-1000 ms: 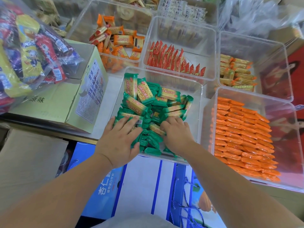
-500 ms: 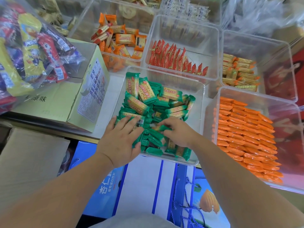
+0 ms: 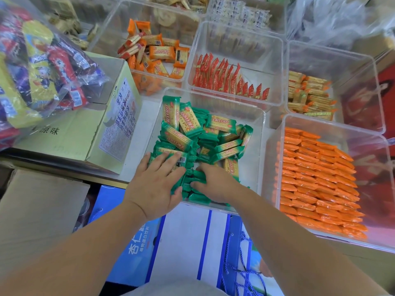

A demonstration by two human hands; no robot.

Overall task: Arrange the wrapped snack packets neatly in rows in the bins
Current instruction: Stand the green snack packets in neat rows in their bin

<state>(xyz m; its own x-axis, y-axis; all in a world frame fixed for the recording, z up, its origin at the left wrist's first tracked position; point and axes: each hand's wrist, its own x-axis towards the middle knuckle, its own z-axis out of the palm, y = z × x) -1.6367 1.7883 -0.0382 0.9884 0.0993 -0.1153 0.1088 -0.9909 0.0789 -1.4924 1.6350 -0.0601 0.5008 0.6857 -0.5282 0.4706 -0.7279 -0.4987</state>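
Lying jumbled in clear bin [image 3: 254, 165]: glossy green pkts [image 3: 177, 137].

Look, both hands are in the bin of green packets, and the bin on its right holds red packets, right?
Not red: the head view shows orange packets in the right bin. The left hand and right hand are in the middle bin of green packets, as you said.

Packets [image 3: 198, 142] in middle bin [image 3: 213, 96]; cardboard box [image 3: 85, 133] left of it, second bin [image 3: 342, 125] right.
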